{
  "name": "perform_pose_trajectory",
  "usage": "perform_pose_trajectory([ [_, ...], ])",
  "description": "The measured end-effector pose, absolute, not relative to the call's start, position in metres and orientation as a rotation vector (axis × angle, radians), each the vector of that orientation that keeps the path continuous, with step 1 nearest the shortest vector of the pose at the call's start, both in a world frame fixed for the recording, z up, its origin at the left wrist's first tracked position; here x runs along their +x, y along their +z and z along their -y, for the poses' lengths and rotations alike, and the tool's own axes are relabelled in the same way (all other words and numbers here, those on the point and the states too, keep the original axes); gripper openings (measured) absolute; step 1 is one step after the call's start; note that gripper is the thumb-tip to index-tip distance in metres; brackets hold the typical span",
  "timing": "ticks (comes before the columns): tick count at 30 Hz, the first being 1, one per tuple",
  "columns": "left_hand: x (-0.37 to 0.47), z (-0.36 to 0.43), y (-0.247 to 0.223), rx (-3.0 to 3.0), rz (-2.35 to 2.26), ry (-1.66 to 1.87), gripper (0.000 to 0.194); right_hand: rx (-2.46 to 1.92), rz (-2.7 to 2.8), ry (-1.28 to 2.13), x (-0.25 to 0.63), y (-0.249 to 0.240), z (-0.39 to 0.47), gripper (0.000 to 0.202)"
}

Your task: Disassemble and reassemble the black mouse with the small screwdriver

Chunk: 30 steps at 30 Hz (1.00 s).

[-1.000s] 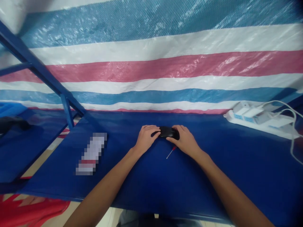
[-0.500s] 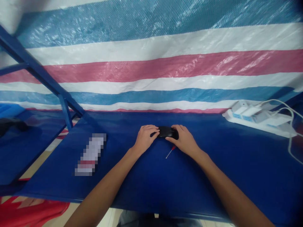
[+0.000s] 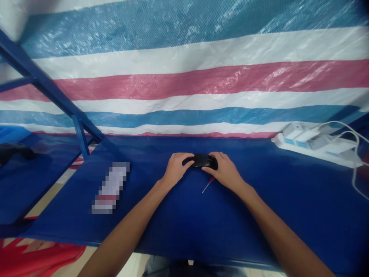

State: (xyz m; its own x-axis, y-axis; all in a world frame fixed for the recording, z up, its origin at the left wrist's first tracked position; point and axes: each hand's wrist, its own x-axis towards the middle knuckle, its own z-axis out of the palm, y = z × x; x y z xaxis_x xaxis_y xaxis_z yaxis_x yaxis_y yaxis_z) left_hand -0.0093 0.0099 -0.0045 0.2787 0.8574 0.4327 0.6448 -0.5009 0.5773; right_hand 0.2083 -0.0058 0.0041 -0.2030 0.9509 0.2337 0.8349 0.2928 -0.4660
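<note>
A glossy black object shaped like a computer mouse (image 3: 202,161) lies sideways between my hands on the blue table (image 3: 184,219). My left hand (image 3: 178,167) pinches its left end between thumb and fingers. Around its right end, my right hand (image 3: 223,168) has the thumb in front and the fingers behind. Both hands cover the ends of the mouse, so only its middle shows. Just below my right hand is a small screwdriver (image 3: 208,185) with a red handle, its metal shaft pointing toward the lower left.
A white power strip (image 3: 314,148) with plugs and cables stands at the back right. On the left lies a pixelated flat object (image 3: 111,188). A blue metal frame (image 3: 57,90) rises at the far left, and a striped plastic sheet (image 3: 184,84) hangs behind the table.
My left hand's fingers have shifted slightly on the left end of the mouse. Otherwise hardly anything differs; the right hand keeps its place.
</note>
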Motion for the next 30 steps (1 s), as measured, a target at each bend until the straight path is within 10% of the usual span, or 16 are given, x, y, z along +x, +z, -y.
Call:
perform_pose_trajectory([
  [30, -0.0089, -0.0125, -0.0057, 2.373, -1.303, 1.092, 0.007, -1.619, 2.105, 0.377, 0.2069, 0.0066, 0.0055, 0.046],
])
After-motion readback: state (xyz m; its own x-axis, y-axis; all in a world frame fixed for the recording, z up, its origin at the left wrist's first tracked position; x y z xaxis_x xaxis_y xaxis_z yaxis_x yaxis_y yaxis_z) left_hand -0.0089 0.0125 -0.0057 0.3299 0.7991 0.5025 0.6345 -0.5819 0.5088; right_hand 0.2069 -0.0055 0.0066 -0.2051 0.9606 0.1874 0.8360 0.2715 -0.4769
